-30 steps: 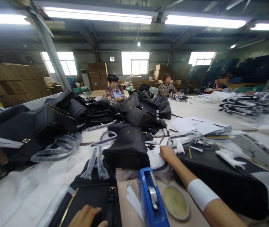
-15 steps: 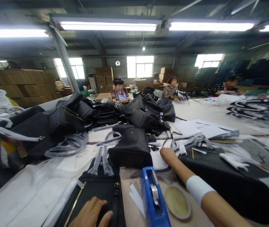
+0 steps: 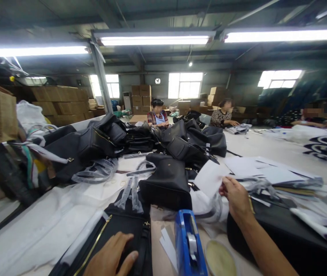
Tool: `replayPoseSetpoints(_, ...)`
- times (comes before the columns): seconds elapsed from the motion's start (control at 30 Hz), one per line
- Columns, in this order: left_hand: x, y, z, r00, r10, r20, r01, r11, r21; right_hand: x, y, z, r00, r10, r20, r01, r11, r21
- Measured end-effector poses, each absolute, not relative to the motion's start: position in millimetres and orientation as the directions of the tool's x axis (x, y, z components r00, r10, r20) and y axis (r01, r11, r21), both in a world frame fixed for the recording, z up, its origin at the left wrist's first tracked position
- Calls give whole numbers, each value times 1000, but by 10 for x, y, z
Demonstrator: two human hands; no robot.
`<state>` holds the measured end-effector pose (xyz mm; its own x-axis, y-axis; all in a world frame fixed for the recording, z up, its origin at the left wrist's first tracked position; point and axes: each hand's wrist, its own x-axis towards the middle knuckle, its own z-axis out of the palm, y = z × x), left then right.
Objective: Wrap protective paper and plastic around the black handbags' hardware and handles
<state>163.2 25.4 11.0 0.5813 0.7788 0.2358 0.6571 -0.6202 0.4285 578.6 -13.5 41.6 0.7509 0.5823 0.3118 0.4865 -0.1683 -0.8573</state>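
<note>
My right hand [image 3: 234, 195] pinches the edge of a white sheet of paper [image 3: 209, 178], raised above the table right of the middle. At the bottom, my left hand [image 3: 111, 253] rests with fingers apart on a black bag [image 3: 129, 230] that has a gold zip and a buckled strap. Clear plastic film wraps that bag's handles [image 3: 130, 195]. Between my hands stands a blue tape dispenser [image 3: 190, 245] with a roll of tape, beside a round dish [image 3: 220, 257] with a yellowish surface. White paper strips [image 3: 167, 245] lie left of the dispenser.
Another black bag [image 3: 165, 180] sits just ahead, and a heap of black bags [image 3: 106, 138] spreads behind it. White sheets [image 3: 267, 168] are stacked at right, above a large black bag [image 3: 284, 234]. Several people [image 3: 159, 115] work across the table. Cardboard boxes [image 3: 60, 101] stand behind.
My right hand has come back from beside the middle bag and now holds up a white sheet. My left hand stays on the bag. The view has swung left.
</note>
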Motion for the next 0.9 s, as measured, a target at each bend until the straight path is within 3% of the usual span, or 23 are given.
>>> replayPoseSetpoints(0.07,1685,181,263,519,827,216,625,-539,564,5348,-270,600,646,703,297,483,-76,-872)
replayPoseSetpoints(0.13,1811,79,480,512,842,170,527,-464,712,4799,-402,796,417,866,278,576,-15,-817)
replayPoseSetpoints(0.23,2062,-52,766,587,799,129,274,-346,897,3996,-521,1016,158,922,354,659,169,-733)
replayPoseSetpoints(0.33,2171,-103,863,564,824,53,81,-119,990,3524,-483,1021,-46,949,311,485,293,-824)
replayPoseSetpoints(0.4,2092,-82,821,513,858,-28,22,19,1000,3461,-378,909,-122,970,211,311,239,-920)
replayPoseSetpoints(0.47,1910,-18,731,448,886,-122,28,123,992,3535,-248,732,-59,990,125,270,137,-953)
replayPoseSetpoints(0.57,1566,146,583,256,936,-240,19,244,970,3679,-71,401,174,982,70,524,-32,-851)
replayPoseSetpoints(0.67,1287,360,492,128,958,-258,30,256,966,3678,58,99,205,978,-45,641,-169,-748)
replayPoseSetpoints(0.77,1137,556,473,151,967,-205,72,196,978,3573,151,-65,203,971,-128,623,-229,-748)
replayPoseSetpoints(0.9,1077,694,465,210,960,-185,4,189,982,3465,214,-62,238,961,-144,615,-263,-743)
